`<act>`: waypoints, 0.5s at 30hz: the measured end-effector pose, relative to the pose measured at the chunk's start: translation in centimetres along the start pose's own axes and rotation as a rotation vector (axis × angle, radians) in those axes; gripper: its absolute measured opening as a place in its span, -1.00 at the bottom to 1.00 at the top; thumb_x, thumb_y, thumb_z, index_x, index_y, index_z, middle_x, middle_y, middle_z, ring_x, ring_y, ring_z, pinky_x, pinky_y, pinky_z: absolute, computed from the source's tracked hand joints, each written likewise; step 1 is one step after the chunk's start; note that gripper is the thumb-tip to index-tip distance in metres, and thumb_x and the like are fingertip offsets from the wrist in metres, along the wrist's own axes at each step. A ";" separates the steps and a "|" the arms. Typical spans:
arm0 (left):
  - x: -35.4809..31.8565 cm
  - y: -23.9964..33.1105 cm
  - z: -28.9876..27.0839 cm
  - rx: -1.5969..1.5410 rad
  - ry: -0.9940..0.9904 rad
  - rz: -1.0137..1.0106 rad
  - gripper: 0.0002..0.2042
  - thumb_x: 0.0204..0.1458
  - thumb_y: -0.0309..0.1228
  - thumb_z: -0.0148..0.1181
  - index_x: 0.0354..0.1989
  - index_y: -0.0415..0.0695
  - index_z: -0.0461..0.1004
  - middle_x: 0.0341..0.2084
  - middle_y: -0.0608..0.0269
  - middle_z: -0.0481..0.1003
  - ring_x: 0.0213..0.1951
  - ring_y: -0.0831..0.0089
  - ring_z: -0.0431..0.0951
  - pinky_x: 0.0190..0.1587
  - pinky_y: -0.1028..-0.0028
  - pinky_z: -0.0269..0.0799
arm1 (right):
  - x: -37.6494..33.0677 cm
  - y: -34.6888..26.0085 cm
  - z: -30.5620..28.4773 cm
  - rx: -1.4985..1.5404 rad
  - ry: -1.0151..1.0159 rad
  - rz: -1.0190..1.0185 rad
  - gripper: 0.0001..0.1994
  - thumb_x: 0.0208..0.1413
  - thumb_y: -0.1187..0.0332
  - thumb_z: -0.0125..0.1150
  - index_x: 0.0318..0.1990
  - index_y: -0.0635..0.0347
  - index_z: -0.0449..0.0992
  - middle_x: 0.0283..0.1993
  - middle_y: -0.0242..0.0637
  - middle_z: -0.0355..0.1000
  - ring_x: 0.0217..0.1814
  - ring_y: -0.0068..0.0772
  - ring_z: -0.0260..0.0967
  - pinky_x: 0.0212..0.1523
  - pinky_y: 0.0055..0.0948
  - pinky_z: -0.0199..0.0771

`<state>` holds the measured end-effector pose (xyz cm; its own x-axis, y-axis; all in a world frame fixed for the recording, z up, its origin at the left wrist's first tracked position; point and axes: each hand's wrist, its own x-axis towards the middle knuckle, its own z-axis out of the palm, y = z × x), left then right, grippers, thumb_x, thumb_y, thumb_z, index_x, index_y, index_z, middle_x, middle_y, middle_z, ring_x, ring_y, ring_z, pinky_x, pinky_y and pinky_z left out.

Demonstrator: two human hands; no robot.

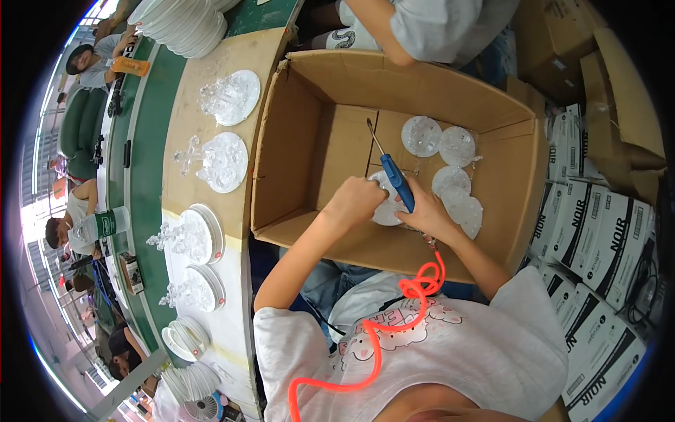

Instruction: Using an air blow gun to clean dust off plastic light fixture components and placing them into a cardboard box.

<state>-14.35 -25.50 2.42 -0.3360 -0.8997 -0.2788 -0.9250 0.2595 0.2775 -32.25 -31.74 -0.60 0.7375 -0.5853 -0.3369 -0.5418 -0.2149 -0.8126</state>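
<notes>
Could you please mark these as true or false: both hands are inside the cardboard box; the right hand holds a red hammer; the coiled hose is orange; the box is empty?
1. Both hands are inside the cardboard box: true; the left hand and right hand meet over a white disc.
2. The right hand holds a red hammer: false; it grips a blue screwdriver.
3. The coiled hose is orange: true.
4. The box is empty: false; several clear round discs lie inside.
</notes>
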 end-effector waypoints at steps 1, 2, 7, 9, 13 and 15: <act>0.1 0.4 -0.2 0.000 -0.026 0.012 -0.86 -0.32 -0.52 0.14 -0.49 -0.10 0.49 -0.55 0.14 0.50 -0.44 0.27 0.54 -0.44 0.36 0.44 | -0.1 0.1 0.0 0.000 -0.002 0.000 -0.44 -0.25 0.40 0.26 0.00 0.18 0.20 -0.33 -0.26 0.43 -0.36 -0.23 0.41 -0.33 -0.35 0.38; 0.1 0.6 -0.5 0.000 -0.026 0.011 -0.86 -0.32 -0.52 0.14 -0.49 -0.10 0.49 -0.55 0.14 0.50 -0.44 0.27 0.54 -0.44 0.36 0.44 | 0.0 0.2 0.1 0.035 -0.030 0.000 -0.47 -0.23 0.41 0.24 -0.02 0.18 0.21 -0.35 -0.23 0.43 -0.36 -0.21 0.41 -0.34 -0.34 0.38; 0.0 0.7 -0.8 -0.151 -0.041 -0.122 -0.74 -0.27 -0.49 0.15 -0.30 -0.11 0.46 -0.37 0.03 0.46 -0.31 0.17 0.50 -0.35 0.32 0.43 | 0.0 0.1 0.1 0.086 0.000 0.005 -0.54 -0.22 0.42 0.23 -0.07 0.23 0.27 -0.41 -0.19 0.42 -0.39 -0.21 0.41 -0.35 -0.36 0.38; -0.1 1.1 0.4 -0.329 0.313 -0.222 -0.67 -0.22 -0.45 0.16 -0.18 -0.10 0.40 -0.26 -0.05 0.39 -0.20 0.10 0.43 -0.25 0.32 0.40 | 0.1 0.7 -0.4 0.135 0.040 0.048 -0.55 -0.21 0.42 0.21 -0.08 0.21 0.27 -0.38 -0.14 0.43 -0.34 -0.12 0.42 -0.33 -0.29 0.38; -0.9 0.8 4.8 -1.205 0.734 -0.732 -0.51 0.02 -0.15 -0.01 0.11 -0.10 0.18 0.11 -0.09 0.11 0.12 0.04 0.17 0.09 0.27 0.15 | 0.1 1.4 -1.1 0.387 0.072 0.033 -0.59 -0.15 0.39 0.22 -0.10 0.27 0.29 -0.41 -0.33 0.36 -0.39 -0.45 0.34 -0.33 -0.46 0.35; -0.9 1.5 5.4 -1.933 0.530 -1.200 -0.39 0.07 0.11 -0.30 0.16 -0.10 0.14 0.18 0.05 0.08 0.18 0.15 0.13 0.16 0.18 0.04 | 0.0 0.5 -1.3 0.431 0.088 0.038 -0.59 -0.14 0.39 0.22 -0.09 0.27 0.29 -0.40 -0.34 0.34 -0.38 -0.47 0.32 -0.31 -0.48 0.34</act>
<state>-16.36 -22.40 -1.92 0.3815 -0.4031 -0.8318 0.6832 -0.4831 0.5475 -33.06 -32.89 -0.43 0.6732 -0.6549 -0.3435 -0.3362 0.1427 -0.9309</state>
